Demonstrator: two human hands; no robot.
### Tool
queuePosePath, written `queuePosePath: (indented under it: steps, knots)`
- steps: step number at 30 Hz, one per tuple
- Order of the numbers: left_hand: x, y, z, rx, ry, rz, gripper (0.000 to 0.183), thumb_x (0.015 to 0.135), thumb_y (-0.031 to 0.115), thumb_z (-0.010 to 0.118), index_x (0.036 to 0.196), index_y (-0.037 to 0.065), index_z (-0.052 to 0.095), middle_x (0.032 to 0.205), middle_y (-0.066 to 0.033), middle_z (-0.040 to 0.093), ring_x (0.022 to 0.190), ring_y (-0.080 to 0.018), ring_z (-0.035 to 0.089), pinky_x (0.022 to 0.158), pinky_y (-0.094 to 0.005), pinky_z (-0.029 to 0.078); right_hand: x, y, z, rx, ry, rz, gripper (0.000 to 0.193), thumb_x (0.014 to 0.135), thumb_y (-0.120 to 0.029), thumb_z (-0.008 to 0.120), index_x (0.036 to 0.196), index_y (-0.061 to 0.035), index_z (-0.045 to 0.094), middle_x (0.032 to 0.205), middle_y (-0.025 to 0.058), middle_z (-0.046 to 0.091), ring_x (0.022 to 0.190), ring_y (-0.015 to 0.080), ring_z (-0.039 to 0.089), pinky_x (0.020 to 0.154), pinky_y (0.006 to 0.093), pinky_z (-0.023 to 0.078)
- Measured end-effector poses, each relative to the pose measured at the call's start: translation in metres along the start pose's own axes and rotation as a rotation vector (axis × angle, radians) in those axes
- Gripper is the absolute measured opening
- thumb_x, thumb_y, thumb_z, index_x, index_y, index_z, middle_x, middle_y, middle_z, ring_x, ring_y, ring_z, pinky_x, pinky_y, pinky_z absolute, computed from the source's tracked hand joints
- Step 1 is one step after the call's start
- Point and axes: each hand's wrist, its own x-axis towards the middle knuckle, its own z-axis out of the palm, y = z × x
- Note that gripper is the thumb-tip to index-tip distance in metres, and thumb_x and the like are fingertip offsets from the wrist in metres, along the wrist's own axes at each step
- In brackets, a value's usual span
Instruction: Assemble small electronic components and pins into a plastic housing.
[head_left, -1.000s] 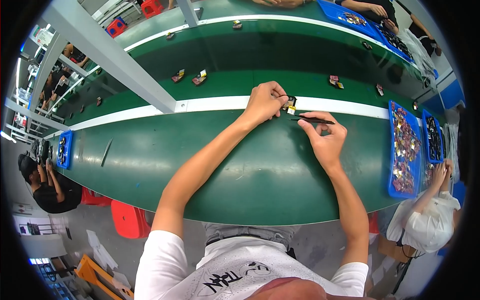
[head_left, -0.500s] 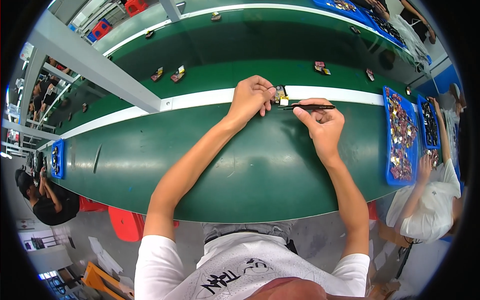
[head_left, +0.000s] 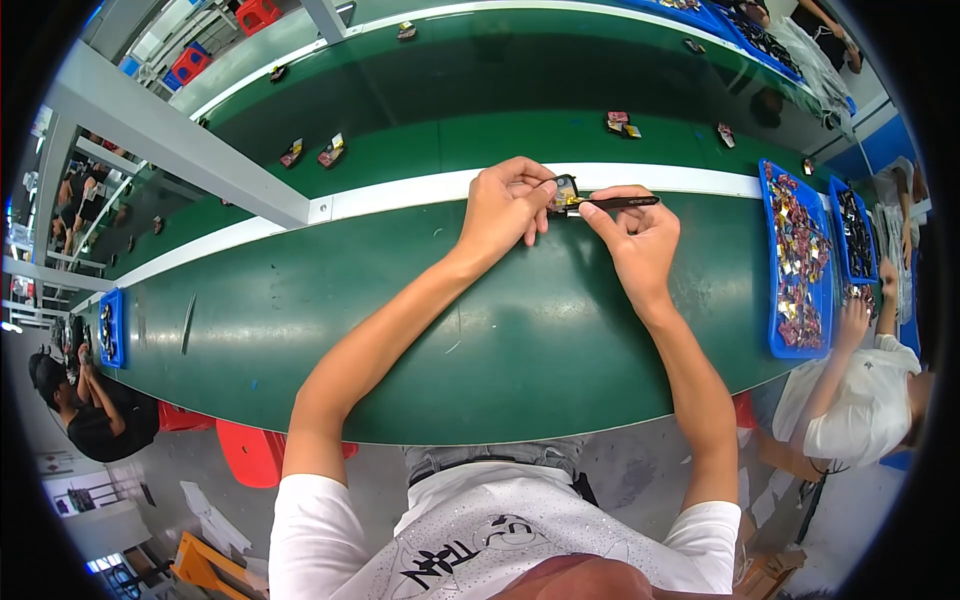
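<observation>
My left hand [head_left: 508, 208] pinches a small black-framed electronic part [head_left: 566, 188] between thumb and fingers, just above the bench's far edge. Yellow and pale pieces show inside the part; finer detail is too small to tell. In my right hand [head_left: 640, 235] is a pair of black tweezers [head_left: 630, 201], held almost level and gripped between thumb and fingers. Its tip points left and meets the lower right corner of the part. Both forearms reach across the green bench [head_left: 480, 340].
Beyond a white rail [head_left: 400, 198], a green belt [head_left: 450, 140] carries several small parts, including a pink-and-yellow one [head_left: 622, 124]. At right stand a blue tray [head_left: 797, 260] of colourful pieces and a smaller tray [head_left: 853, 230] of black ones. People sit at both ends; a grey post [head_left: 190, 140] rises left.
The tweezers have come up and left, their tip now at the part. The pale yellow tab that hung below the part shows less. Parts on the belt have shifted left.
</observation>
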Motion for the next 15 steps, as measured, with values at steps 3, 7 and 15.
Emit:
queuePosePath:
  steps: [3,7,15]
  knots:
    - [0.0004,-0.0004,0.0002,-0.02,0.011,-0.009,0.018,0.096,0.005,0.064,0.106,-0.01,0.064,0.08,-0.0115,0.067,0.054,-0.0114,0.061,0.043,-0.024,0.046,-0.0003,0.0,0.0016,-0.027,0.01,0.0,0.013,0.083,-0.001,0.081,0.094,0.0017,0.073,0.065,-0.0059,0.056,0.051,-0.0011,0.034,0.047,0.0212,0.023]
    - [0.0019,-0.0033,0.0002,-0.087,0.037,-0.021,0.017,0.095,0.004,0.064,0.104,-0.01,0.063,0.081,-0.0116,0.066,0.056,-0.0126,0.062,0.044,-0.0246,0.049,-0.0012,0.0003,0.0015,-0.096,0.028,-0.025,0.013,0.083,-0.002,0.081,0.093,0.0005,0.074,0.064,-0.0062,0.056,0.051,-0.001,0.034,0.046,0.0215,0.023]
    - [0.0002,-0.0017,0.0009,-0.139,0.01,-0.048,0.017,0.095,0.005,0.064,0.104,-0.009,0.063,0.083,-0.0113,0.066,0.059,-0.0139,0.064,0.046,-0.0249,0.051,0.0006,0.0006,0.0021,-0.059,0.005,0.018,0.013,0.083,-0.001,0.082,0.093,0.0004,0.073,0.066,-0.0053,0.059,0.051,-0.0012,0.036,0.047,0.0206,0.025]
